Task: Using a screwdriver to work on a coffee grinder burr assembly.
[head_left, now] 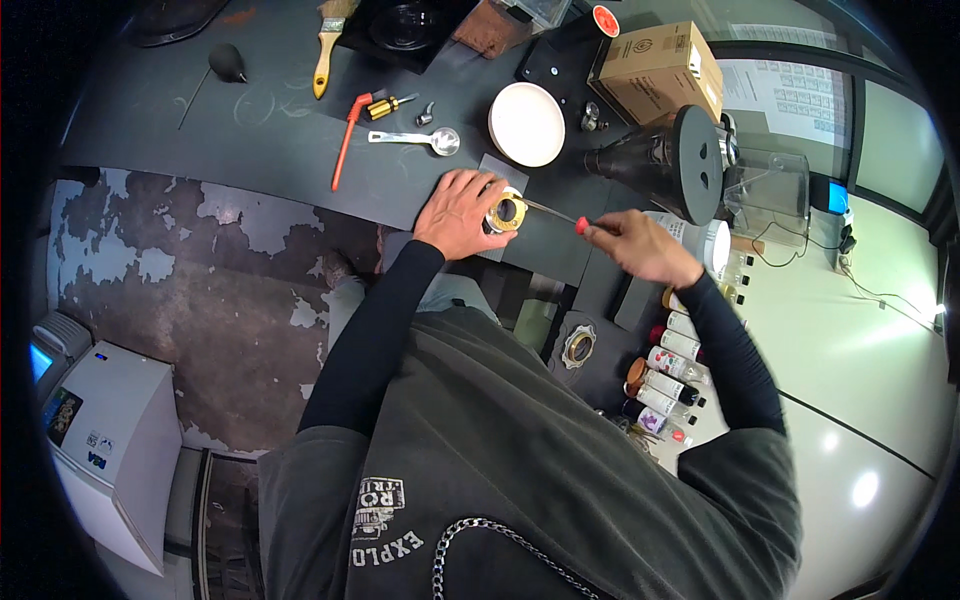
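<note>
My left hand (460, 214) is closed around a small round metal part with a brass ring (508, 212) at the bench's near edge. From the right, my right hand (645, 245) grips a screwdriver (553, 211) with a thin shaft and a red-ended handle. Its tip meets the rim of the brass ring. Just beyond my left hand lie a metal spoon (443, 142), a yellow-handled screwdriver (388, 105), a small metal piece (426, 114) and an orange-red angled tool (347, 147). A white bowl (527, 124) stands past the metal part.
A black rubber bulb blower (228, 63) and a wide brush (326, 50) lie far left. Right of the bowl are a black cone-shaped hopper (655, 165) and a cardboard box (660, 72). Several bottles (672, 365) and a brass-centred ring (579, 346) sit beside my right arm.
</note>
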